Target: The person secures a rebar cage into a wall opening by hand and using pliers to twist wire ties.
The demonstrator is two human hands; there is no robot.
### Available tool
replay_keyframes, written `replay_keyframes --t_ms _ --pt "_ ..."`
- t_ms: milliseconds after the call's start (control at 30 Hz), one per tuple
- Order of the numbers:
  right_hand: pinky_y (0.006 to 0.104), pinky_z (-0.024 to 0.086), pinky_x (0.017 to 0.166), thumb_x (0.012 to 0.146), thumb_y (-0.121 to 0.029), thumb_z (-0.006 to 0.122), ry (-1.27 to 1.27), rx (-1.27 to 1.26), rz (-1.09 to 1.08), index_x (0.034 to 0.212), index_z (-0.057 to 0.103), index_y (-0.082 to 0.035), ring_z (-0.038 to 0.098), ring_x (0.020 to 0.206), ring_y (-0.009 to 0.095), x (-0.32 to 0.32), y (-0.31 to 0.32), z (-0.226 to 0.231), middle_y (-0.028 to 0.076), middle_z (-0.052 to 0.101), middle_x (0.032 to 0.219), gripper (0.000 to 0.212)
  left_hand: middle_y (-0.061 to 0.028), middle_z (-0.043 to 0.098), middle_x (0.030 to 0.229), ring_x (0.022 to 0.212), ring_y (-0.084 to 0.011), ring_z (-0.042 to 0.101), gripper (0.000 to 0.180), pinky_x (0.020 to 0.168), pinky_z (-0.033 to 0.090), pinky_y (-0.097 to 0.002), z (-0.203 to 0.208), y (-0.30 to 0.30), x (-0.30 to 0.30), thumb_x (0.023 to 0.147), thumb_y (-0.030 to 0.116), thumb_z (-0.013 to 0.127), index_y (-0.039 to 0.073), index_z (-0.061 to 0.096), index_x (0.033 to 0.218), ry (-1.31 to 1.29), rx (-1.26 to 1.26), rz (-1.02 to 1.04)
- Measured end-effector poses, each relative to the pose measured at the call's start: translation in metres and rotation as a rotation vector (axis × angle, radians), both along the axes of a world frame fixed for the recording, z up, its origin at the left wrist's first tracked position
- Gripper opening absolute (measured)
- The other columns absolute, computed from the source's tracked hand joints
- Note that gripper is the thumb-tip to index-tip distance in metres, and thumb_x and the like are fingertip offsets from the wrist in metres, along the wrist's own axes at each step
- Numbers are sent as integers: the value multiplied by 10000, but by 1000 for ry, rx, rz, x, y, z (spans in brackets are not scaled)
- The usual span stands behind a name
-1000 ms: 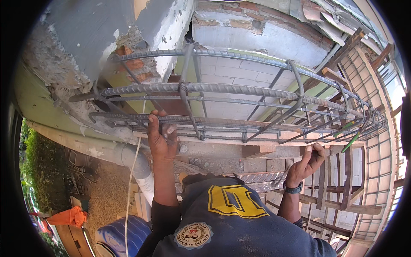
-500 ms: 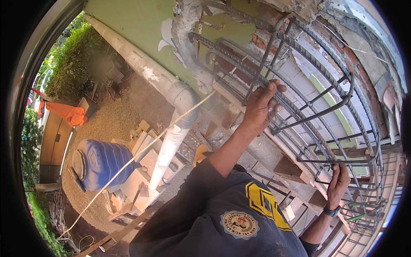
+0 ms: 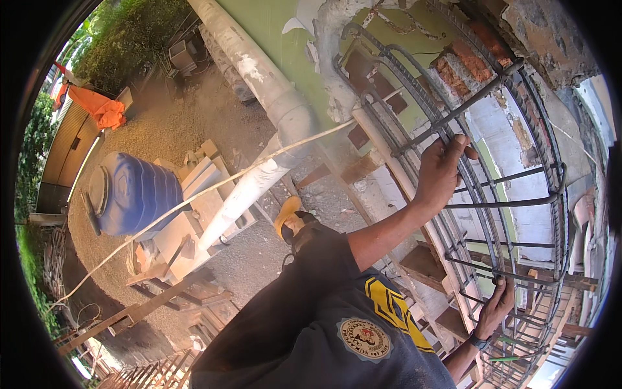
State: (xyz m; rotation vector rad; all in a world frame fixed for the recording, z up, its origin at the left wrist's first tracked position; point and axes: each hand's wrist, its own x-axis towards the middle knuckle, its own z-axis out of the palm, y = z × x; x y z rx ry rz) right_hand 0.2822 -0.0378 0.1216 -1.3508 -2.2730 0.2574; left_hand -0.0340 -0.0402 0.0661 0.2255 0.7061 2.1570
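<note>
Your left hand is curled around the long bars of the rebar cage, which spans the right side of the view beside the green wall. Your right hand is partly folded, fingertips at the bars farther along; you can't tell whether it grips. Well apart, to your left, a ribbed blue tank lies tilted over gravel, its contents hidden.
</note>
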Motion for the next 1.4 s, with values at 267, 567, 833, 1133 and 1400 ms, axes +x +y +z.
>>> replay_keyframes --t_ms 267,567,833,1133,1400 --pt "315 429 681 1006 -231 489 8 61 -50 1015 580 57 483 730 177 -6 -7 -1 117 608 815 302 10 557 705 575 -43 357 323 562 305 -228 0 18 13 1036 362 395 77 502 929 105 20 201" --pt "307 445 754 997 -223 511 -50 -89 -37 1071 584 63 532 793 178 3 -1 7 119 617 872 304 -12 559 689 530 -40 332 348 484 272 -242 -3 11 5 1032 397 381 90 484 905 130 -8 57" --pt "378 349 539 931 -221 582 -193 25 34 953 604 21 426 568 250 16 17 -2 134 475 645 244 -19 563 708 459 -22 329 355 403 249 -202 -5 10 4 1011 437 424 103 471 899 3 52 -43" --pt "397 337 532 849 -390 661 -210 225 46 788 577 -7 433 535 310 17 22 -7 148 434 589 397 -86 654 876 433 -9 287 351 406 280 -186 -3 -8 -11 979 434 509 86 553 968 76 -36 -182" --pt "413 363 524 772 -594 644 -184 211 -2 665 536 -35 499 538 357 15 37 -7 139 474 567 580 -118 678 948 426 -5 273 348 409 309 -196 -3 -4 -12 990 401 501 63 583 1017 159 -101 -155"
